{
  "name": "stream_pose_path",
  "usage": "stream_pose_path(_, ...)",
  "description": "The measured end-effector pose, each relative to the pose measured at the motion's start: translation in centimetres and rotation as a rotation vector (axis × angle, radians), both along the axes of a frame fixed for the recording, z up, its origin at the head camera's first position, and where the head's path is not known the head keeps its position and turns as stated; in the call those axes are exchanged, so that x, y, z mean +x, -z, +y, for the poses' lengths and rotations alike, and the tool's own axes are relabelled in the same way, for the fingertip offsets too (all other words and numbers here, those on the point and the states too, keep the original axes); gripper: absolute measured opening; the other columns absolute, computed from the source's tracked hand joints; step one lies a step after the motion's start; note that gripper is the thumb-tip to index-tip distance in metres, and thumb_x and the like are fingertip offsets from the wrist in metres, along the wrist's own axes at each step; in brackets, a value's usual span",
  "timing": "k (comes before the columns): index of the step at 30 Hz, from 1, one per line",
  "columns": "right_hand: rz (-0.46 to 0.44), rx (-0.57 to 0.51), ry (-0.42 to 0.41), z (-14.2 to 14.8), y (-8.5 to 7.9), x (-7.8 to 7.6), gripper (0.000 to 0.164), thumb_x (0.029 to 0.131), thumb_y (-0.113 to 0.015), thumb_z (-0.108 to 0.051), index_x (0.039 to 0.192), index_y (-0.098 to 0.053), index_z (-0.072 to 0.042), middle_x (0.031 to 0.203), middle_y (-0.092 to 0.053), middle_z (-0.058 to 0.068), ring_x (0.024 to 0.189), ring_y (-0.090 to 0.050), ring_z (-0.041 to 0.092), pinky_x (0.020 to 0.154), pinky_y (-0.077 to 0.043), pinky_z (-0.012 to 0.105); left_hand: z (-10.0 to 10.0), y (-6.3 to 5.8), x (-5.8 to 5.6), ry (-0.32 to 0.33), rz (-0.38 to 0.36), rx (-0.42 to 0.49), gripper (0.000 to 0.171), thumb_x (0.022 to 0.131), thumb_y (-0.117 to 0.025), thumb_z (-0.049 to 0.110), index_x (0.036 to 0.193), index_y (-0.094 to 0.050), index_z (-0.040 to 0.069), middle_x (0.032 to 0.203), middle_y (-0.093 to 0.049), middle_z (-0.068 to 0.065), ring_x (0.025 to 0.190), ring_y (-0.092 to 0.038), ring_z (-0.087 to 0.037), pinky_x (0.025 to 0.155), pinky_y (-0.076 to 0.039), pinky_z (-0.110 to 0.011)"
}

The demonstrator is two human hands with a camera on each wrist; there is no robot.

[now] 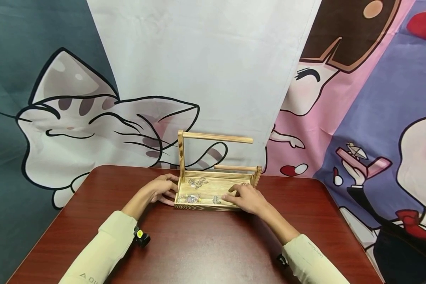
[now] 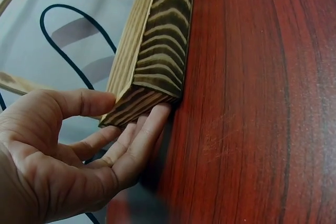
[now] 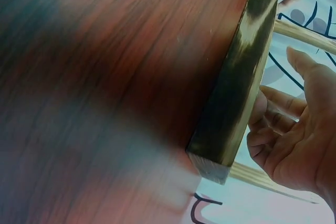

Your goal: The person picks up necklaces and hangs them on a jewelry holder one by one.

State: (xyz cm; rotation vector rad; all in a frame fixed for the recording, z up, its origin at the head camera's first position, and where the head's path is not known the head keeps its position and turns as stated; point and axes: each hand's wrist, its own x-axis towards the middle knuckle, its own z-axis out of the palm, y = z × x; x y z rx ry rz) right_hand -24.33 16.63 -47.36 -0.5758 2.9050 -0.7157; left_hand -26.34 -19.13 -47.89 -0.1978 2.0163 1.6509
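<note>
A light wooden jewelry stand [image 1: 216, 184] with a shallow tray base sits toward the table's back. My left hand [image 1: 162, 188] holds its left end; in the left wrist view the thumb is at the top edge and the fingers [image 2: 139, 153] lie against the grained end low down. My right hand [image 1: 247, 198] is over the right part of the tray, thumb apart from loosely bent fingers [image 3: 286, 111], partly behind the front wall in the right wrist view. A silvery chain [image 1: 197, 182], a cluster of beaded jewelry [image 1: 191, 198] and a small silvery piece [image 1: 216, 200] lie in the tray.
The stand has a tall left post [image 1: 181, 154] with a long upper bar [image 1: 218, 137] and a lower bar [image 1: 236, 168] at the right. The dark red table [image 1: 206, 244] ends just behind it at a printed cloth backdrop [image 1: 206, 71].
</note>
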Motion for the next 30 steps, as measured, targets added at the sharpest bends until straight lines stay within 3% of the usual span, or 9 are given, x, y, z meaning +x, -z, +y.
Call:
stream_pose_path(8,-0.001,-0.057,-0.012,-1.0,1.0,0.0,0.038,0.102,-0.082,-0.045,0.119,-0.083,-0.012,0.104,-0.085,0.002,0.098,-0.078,0.018,0.090,-0.066,0.046,0.0,0.1,0.0,0.020,-0.007,-0.008,0.066,0.101,-0.063,0.001,0.162,-0.039,0.004,0.128,-0.069,-0.025,0.106,-0.076,-0.032,0.082,-0.073,-0.050)
stream_pose_path(14,0.018,-0.066,-0.047,-1.7,1.2,-0.3,0.025,0.103,-0.082,-0.043,0.095,-0.080,-0.019,0.087,-0.077,-0.007,0.081,-0.067,0.009,0.079,-0.059,0.034,-0.2,0.0,-0.2,0.014,-0.014,-0.005,0.067,0.101,-0.064,0.000,0.162,-0.039,0.005,0.126,-0.068,-0.025,0.104,-0.075,-0.031,0.082,-0.073,-0.050)
stream_pose_path(19,0.007,-0.075,-0.063,-2.3,1.4,-0.6,0.030,0.102,-0.082,-0.040,0.081,-0.071,-0.021,0.074,-0.066,-0.011,0.071,-0.058,0.007,0.070,-0.050,0.028,-0.4,0.2,-0.3,0.013,-0.021,0.007,0.067,0.100,-0.064,-0.001,0.162,-0.039,0.005,0.125,-0.068,-0.025,0.103,-0.075,-0.031,0.083,-0.073,-0.051)
stream_pose_path(30,-0.081,-0.106,-0.067,-4.2,1.5,-0.8,0.038,0.103,-0.082,-0.043,0.075,-0.071,-0.020,0.070,-0.060,-0.011,0.069,-0.054,0.006,0.067,-0.048,0.024,-0.5,0.3,-0.4,0.015,-0.034,0.027,0.069,0.100,-0.064,-0.002,0.164,-0.038,0.005,0.124,-0.068,-0.023,0.108,-0.074,-0.032,0.085,-0.073,-0.052)
